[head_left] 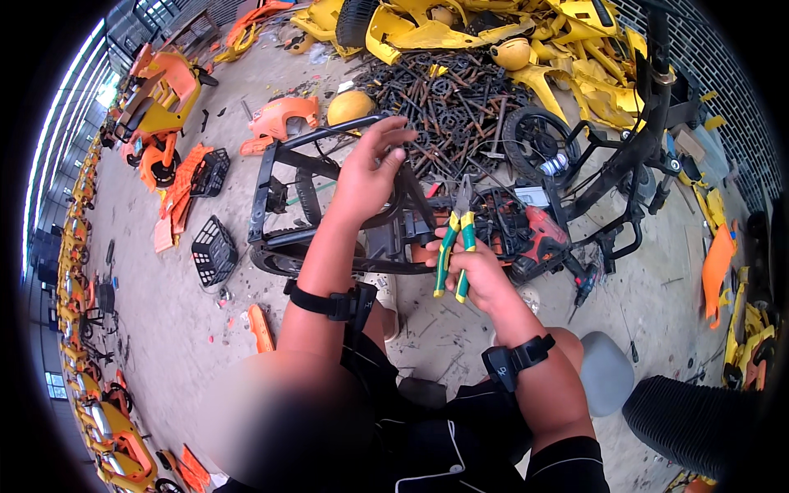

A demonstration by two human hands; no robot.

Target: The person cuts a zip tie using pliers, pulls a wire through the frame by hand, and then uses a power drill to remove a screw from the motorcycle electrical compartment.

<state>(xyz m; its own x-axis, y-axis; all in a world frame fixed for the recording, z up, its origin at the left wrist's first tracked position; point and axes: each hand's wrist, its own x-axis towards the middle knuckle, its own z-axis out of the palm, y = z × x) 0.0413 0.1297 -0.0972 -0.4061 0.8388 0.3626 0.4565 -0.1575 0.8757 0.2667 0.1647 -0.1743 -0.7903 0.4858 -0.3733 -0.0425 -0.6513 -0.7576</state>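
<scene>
Pliers [457,238] in right hand [477,267]; left hand [370,168] grips black frame [283,156]

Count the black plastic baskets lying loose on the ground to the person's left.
2. One black basket lies beside the orange panels, farther from the person; the other black basket sits nearer, just left of the black frame. More may be hidden in the scrap piles.

Left hand [367,177] grips the black frame [283,177] — right hand [479,271] holds green-yellow pliers [457,238].
</scene>
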